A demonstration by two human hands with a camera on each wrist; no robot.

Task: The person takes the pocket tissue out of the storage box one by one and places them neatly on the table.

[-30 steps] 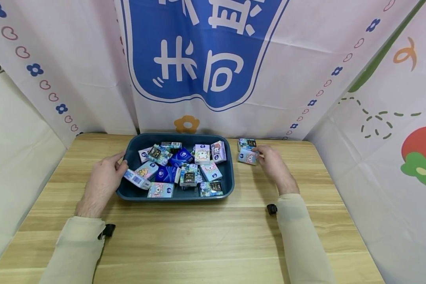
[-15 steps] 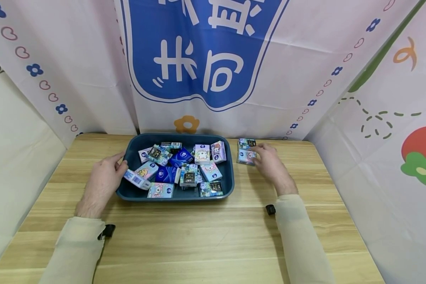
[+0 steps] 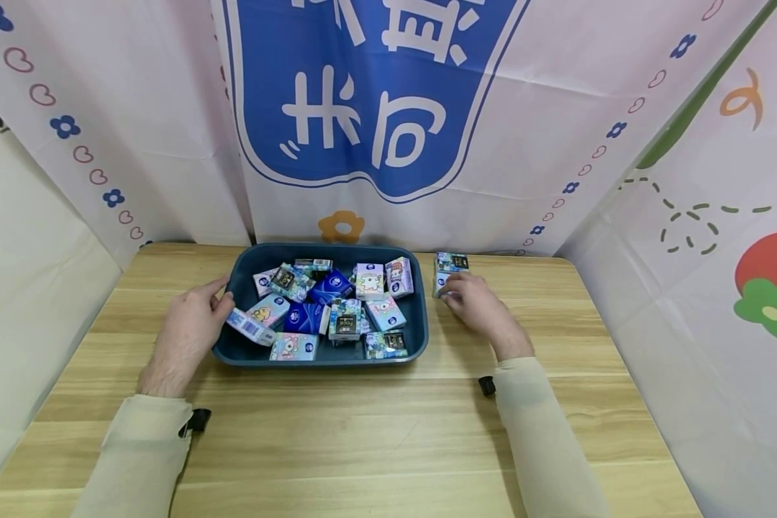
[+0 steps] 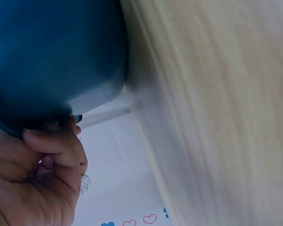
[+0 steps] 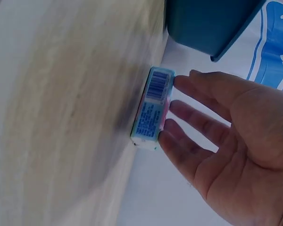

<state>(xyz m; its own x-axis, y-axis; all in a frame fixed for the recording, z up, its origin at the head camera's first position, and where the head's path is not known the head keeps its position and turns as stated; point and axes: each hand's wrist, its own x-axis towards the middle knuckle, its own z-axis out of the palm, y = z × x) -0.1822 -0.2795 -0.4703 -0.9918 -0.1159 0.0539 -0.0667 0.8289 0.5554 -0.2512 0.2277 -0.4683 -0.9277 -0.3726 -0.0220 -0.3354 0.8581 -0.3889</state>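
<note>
A dark teal plastic bin (image 3: 320,363) stands on the table, filled with small tissue packs in blue, pastel and dark floral wrappers. My left hand (image 3: 184,327) grips the bin's left rim; in the left wrist view its fingers (image 4: 61,148) curl at the edge. Right of the bin, two tissue packs lie flat one behind the other: a dark floral pack (image 3: 452,262) at the back and a light blue pack (image 5: 153,106) in front. Fingertips of my right hand (image 3: 485,311) rest on the light blue pack, fairly straight and spread, covering much of it in the head view.
The wooden table (image 3: 362,439) extends in front of the bin and to both sides. A printed cloth (image 3: 492,180) hangs along the back edge, and more cloth walls stand left and right. Each wrist carries a small black camera (image 3: 487,386).
My right hand has shifted left and toward me, over the light blue pack. That pack has slid slightly left, into line with the pack behind it. The left hand and bin stay put.
</note>
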